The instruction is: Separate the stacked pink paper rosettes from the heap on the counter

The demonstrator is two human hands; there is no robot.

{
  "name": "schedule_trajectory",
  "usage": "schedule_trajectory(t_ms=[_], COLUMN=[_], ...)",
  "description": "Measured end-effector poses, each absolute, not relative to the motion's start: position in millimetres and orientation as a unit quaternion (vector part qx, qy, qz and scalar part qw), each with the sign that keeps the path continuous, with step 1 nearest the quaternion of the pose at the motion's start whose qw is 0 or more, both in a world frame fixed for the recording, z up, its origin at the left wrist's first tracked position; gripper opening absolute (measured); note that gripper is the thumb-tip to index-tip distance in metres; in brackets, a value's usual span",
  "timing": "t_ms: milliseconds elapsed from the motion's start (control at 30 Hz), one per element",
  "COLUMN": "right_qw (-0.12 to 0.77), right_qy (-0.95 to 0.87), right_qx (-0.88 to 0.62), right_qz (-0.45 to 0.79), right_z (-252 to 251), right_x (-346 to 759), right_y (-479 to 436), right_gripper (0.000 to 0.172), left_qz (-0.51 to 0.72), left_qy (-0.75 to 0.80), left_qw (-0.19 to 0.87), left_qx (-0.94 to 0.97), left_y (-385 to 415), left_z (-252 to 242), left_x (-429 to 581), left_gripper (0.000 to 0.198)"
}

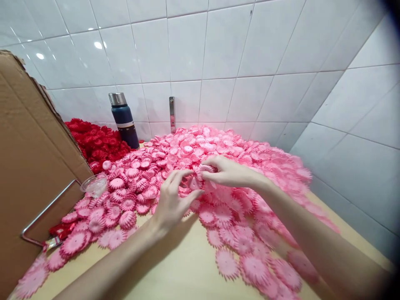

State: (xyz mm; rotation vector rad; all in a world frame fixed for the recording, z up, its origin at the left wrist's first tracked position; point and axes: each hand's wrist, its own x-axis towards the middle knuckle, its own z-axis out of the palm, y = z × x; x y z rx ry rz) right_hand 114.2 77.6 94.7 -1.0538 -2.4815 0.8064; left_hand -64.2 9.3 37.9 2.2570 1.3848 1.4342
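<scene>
A big heap of pink plastic flower pieces (pixel 225 146) covers the wooden table (pixel 181 271). My left hand (pixel 173 200) hovers at the heap's near edge, fingers curled in a pinch on a pink flower piece (pixel 194 183). My right hand (pixel 226 171) reaches in from the right, its fingers closed on the same small piece or one beside it (pixel 206 168). The two hands nearly touch over the middle of the heap.
A pile of red flower pieces (pixel 96 143) lies at the back left. A dark blue flask (pixel 124 121) stands by the tiled wall. A cardboard box flap (pixel 31 166) and a metal rod (pixel 46 208) are on the left, beside a small clear cup (pixel 93 185).
</scene>
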Motion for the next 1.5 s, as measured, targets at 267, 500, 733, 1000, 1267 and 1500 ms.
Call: schedule_trajectory(t_ms=[267, 500, 733, 1000, 1267, 1500], right_qw=[0.056, -0.029, 0.091, 0.086, 0.049, 0.049], right_qy=[-0.884, -0.908, -0.869, -0.872, -0.904, -0.92], right_qx=[-0.339, -0.276, -0.458, -0.459, -0.372, -0.334], right_qz=[0.317, 0.314, 0.162, 0.146, 0.207, 0.201], right_z=[102, 111, 120, 127, 139, 130], right_x=[123, 117, 150, 159, 134, 130], right_y=[74, 61, 72, 61, 47, 53], right_gripper=[0.027, 0.019, 0.038, 0.042, 0.024, 0.018], left_qz=[0.494, 0.525, 0.562, 0.581, 0.551, 0.506], left_qy=[0.48, 0.477, 0.476, 0.455, 0.49, 0.488], left_qw=[0.297, 0.453, 0.466, 0.498, 0.466, 0.425], left_qx=[0.661, 0.54, 0.49, 0.456, 0.488, 0.571], left_y=[11, 15, 10, 13, 9, 6], left_z=[48, 31, 22, 17, 26, 24], left_x=[-94, -101, -98, -95, -93, -92], left_gripper=[0.043, 0.046, 0.037, 0.02, 0.023, 0.025])
